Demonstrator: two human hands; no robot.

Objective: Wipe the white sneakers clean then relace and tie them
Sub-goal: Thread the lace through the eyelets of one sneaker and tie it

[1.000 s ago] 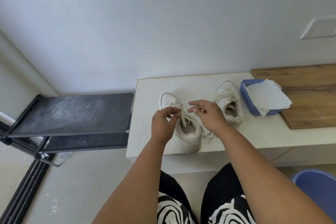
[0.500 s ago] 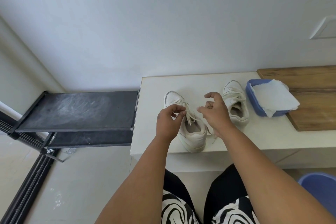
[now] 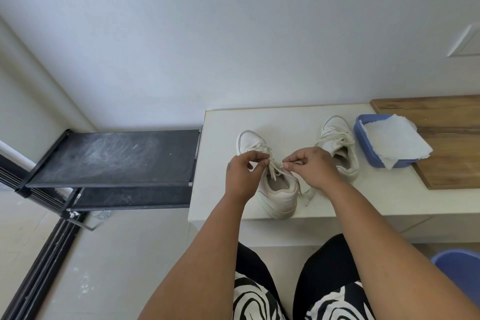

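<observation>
Right now the near sneaker (image 3: 275, 189) sits at the front edge of the white bench (image 3: 223, 122), heel toward me, its lace (image 3: 275, 169) bunched over the tongue. My left hand (image 3: 240, 176) and right hand (image 3: 311, 169) each pinch a lace end above it. I should pull evenly outward, keeping both loops equal, so the knot seats flat. The other sneaker (image 3: 337, 145) waits beside the blue tub (image 3: 368, 148).
</observation>
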